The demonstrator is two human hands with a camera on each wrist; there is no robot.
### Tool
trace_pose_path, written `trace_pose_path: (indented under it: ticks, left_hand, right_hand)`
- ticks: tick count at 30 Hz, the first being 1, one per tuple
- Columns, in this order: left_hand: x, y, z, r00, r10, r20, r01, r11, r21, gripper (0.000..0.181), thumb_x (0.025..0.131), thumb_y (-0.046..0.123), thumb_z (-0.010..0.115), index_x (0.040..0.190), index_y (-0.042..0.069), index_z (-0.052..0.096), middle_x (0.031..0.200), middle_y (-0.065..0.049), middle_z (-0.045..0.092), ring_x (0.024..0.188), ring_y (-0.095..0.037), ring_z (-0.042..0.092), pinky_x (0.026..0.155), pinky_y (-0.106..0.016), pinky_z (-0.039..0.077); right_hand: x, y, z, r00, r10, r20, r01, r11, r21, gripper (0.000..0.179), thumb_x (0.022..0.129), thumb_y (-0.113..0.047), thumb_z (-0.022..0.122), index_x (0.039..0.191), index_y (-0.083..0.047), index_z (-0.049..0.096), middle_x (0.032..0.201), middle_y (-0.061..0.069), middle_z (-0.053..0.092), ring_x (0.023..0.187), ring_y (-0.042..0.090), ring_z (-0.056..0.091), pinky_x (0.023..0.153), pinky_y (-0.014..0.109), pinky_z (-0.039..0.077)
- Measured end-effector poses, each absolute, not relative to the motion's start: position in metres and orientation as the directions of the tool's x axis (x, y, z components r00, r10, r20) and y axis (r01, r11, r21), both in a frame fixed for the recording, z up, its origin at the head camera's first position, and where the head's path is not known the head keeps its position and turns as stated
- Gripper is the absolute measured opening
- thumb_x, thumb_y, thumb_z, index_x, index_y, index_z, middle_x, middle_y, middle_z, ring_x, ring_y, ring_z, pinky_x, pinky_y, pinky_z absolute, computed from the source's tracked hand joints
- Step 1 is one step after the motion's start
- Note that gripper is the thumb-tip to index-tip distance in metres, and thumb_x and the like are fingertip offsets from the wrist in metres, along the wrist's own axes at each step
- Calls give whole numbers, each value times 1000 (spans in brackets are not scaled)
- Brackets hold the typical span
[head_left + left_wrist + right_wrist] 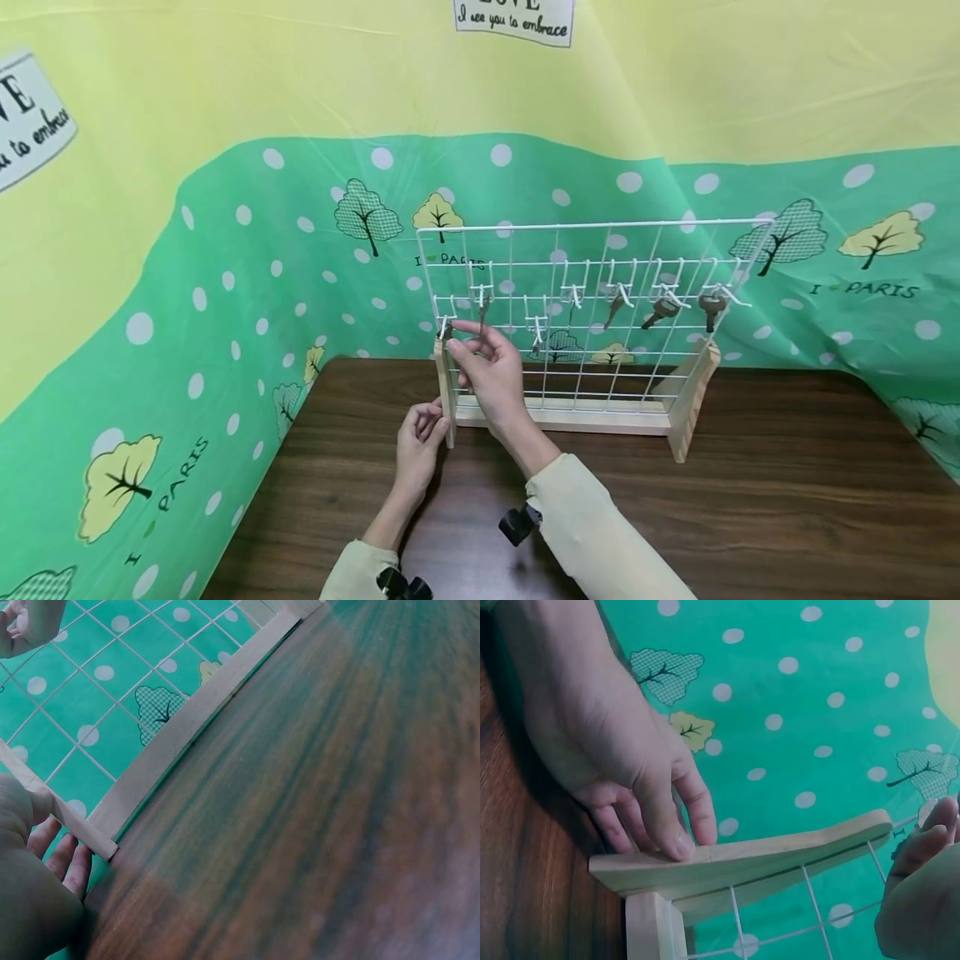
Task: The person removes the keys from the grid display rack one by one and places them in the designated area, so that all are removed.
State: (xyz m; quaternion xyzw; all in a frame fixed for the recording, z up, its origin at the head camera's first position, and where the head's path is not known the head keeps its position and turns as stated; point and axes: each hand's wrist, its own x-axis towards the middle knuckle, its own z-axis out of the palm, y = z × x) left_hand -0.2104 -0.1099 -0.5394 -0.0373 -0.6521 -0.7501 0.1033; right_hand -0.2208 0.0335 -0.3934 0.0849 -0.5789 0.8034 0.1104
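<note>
A white wire grid rack (592, 223) with wooden side legs stands on the table, keys hanging from its hooks. My left hand (418, 446) grips the lower part of the left wooden leg (780, 844), thumb on one side and fingers on the other. Higher up, my right hand (491, 371) is at the leftmost hook. Its thumb and index fingertips pinch at a small dark key (446, 332) there, which they partly hide. In the left wrist view, only part of the right hand (30, 626) shows at the top left corner.
More keys hang to the right, among them a round-headed key (712, 310) and a dark key (660, 311). A lower middle hook (536, 327) also carries a small piece. The dark wooden table (810, 467) meets a green and yellow printed cloth (300, 233) behind and at left.
</note>
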Motion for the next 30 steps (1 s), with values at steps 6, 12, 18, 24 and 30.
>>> trace_pose_path:
  ticks: [6, 12, 18, 24, 30]
  left_hand:
    - [-211, -110, -539, -975, -100, 198, 210, -124, 970, 20, 105, -10, 66, 118, -19, 54, 148, -34, 64, 141, -32, 63, 112, -21, 50]
    - [-211, -110, -540, -975, -102, 199, 211, -131, 969, 21, 104, -11, 67, 118, -19, 54, 148, -34, 64, 134, -15, 66, 112, -20, 50]
    - [-211, -111, -540, -976, -100, 194, 206, -131, 970, 21, 104, -11, 67, 118, -19, 54, 149, -33, 64, 135, -18, 65, 112, -20, 50]
    - [-210, -110, -539, -976, -100, 194, 205, -126, 971, 21, 104, -10, 67, 119, -18, 54, 149, -33, 64, 136, -18, 65, 112, -19, 50]
    - [-211, -111, -540, -976, -102, 195, 207, -134, 969, 21, 104, -10, 67, 119, -18, 54, 148, -33, 64, 134, -16, 65, 111, -19, 51]
  right_hand:
    - [-222, 28, -390, -959, 80, 272, -283, -319, -904, 35, 103, -1, 76, 137, 4, 68, 85, -4, 69, 57, 8, 54, 52, 19, 47]
    - [-223, 25, -386, -961, 102, 258, -278, -326, -904, 31, 101, 1, 76, 131, 5, 69, 84, -4, 70, 58, 6, 54, 54, 18, 49]
    - [-222, 24, -383, -971, 97, 217, -237, -331, -913, 23, 100, 1, 77, 123, 0, 72, 85, -4, 71, 63, 7, 56, 55, 18, 49]
    - [-221, 25, -380, -983, 70, 172, -186, -307, -933, 16, 101, -1, 76, 117, -4, 73, 82, -4, 67, 57, 8, 51, 50, 19, 43]
    - [-221, 24, -379, -985, 63, 163, -174, -303, -937, 13, 102, -3, 76, 114, -5, 73, 80, -4, 66, 54, 9, 50, 48, 20, 40]
